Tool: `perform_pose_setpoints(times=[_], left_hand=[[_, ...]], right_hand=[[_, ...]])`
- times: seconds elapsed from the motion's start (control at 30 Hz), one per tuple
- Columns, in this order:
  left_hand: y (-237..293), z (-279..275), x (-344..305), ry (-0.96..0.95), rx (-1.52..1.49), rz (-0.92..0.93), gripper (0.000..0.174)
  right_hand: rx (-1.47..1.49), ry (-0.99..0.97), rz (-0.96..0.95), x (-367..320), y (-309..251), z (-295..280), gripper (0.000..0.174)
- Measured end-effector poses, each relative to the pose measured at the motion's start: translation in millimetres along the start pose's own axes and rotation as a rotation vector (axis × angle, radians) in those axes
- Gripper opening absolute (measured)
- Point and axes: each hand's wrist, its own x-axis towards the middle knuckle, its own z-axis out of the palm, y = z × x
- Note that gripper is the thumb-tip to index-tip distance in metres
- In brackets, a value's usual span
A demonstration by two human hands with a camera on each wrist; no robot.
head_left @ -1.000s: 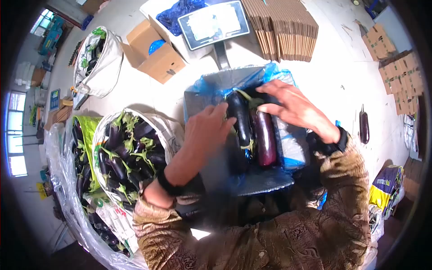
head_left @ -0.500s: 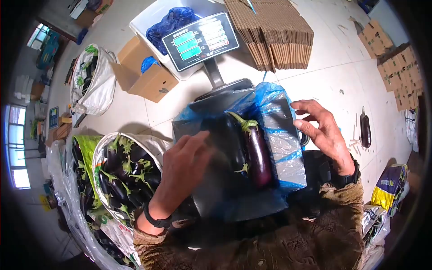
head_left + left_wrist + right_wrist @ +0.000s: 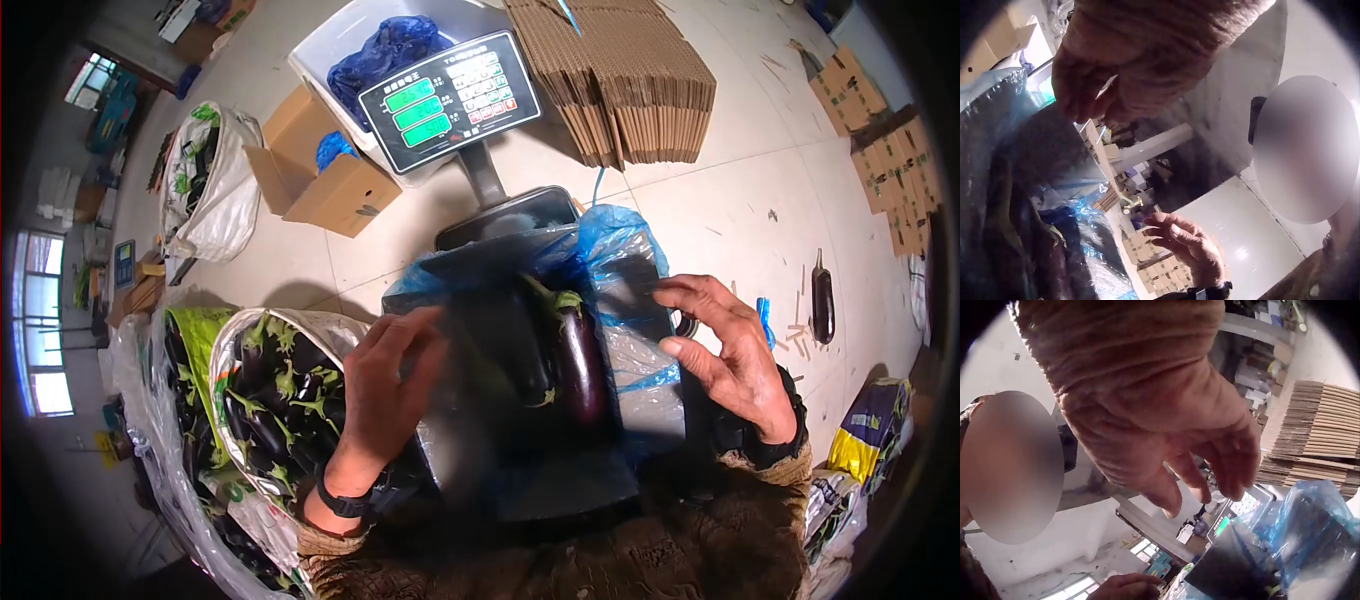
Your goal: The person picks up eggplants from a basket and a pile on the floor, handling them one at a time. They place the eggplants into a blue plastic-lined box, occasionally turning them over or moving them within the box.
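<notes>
Two eggplants lie side by side in a dark box lined with a blue plastic bag. The right-hand eggplant is glossy purple; the other eggplant is darker and partly in shadow. Over the box's left side hovers my left hand, its fingers loosely bent and holding nothing. Just beyond the right wall, my right hand hangs with thumb and fingers apart, also holding nothing. In the right wrist view the right hand appears above the bag. Behind the box stands a scale display with lit green digits.
At left stands a white sack full of eggplants. Beyond the scale are an open cardboard box, a white bin with blue plastic, and stacked flat cardboard. A single eggplant lies on the floor at right.
Both hands have moved off the eggplants: the left toward the left side of the box, the right out past its right wall. The eggplants now lie closer together.
</notes>
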Motion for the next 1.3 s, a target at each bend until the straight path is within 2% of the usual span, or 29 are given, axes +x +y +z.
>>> perform_pose_setpoints(times=[0.17,0.33,0.47,0.53,0.57,0.63,0.67,0.73,0.77,0.83,0.97,1.03,1.17,1.23,1.3], left_hand=[[-7.7,0.3,2.2,0.015,-0.035,-0.013,0.028],[-11.9,-3.4,2.9,-0.033,-0.007,0.049,0.027],[-14.0,5.1,0.8,-0.073,-0.086,-0.044,0.032],[-19.6,14.9,-5.3,-0.335,0.146,0.222,0.051],[-22.4,22.8,-10.5,-0.338,0.138,0.212,0.051],[-30.1,43.1,-22.0,-0.509,0.316,0.401,0.064],[-34.1,50.8,-26.2,-0.507,0.313,0.399,0.064],[-40.5,65.0,-33.6,-0.691,0.496,0.525,0.057],[-41.0,69.7,-37.1,-0.688,0.492,0.527,0.057],[-40.9,78.5,-41.9,-0.521,0.607,0.612,0.038],[-43.2,97.2,-49.8,-0.408,0.647,0.733,0.026],[-28.2,87.0,-52.7,-0.503,0.612,0.778,0.016],[0.5,58.6,-58.0,-0.585,0.734,0.704,0.022],[9.4,32.1,-55.6,-0.725,0.643,0.553,0.036],[24.5,-20.6,-52.8,-0.671,0.426,0.412,0.05]], right_hand=[[-0.021,-0.024,0.001,5.1,-4.5,5.0,0.039],[-0.094,-0.067,-0.024,9.5,-3.3,12.4,0.038],[-0.059,-0.117,-0.053,15.8,-2.3,23.8,0.033],[-0.002,-0.159,0.009,15.7,-5.0,31.6,0.033],[-0.003,-0.17,0.014,15.9,-4.1,35.0,0.033],[-0.074,-0.196,-0.012,17.1,-1.2,42.5,0.032],[-0.084,-0.21,-0.021,17.9,2.2,45.7,0.033],[-0.108,-0.229,-0.036,20.8,10.1,53.9,0.033],[-0.129,-0.244,-0.049,22.0,13.0,56.7,0.034],[-0.121,-0.287,0.014,26.4,15.0,62.0,0.035],[-0.205,-0.363,0.084,34.0,23.0,78.3,0.031],[-0.31,-0.297,-0.085,36.5,31.8,87.9,0.032],[-0.354,-0.369,-0.052,44.0,31.8,111.5,0.037],[-0.366,-0.394,-0.048,52.7,34.6,125.7,0.038],[-0.488,-0.39,-0.031,61.1,34.6,140.7,0.039]])
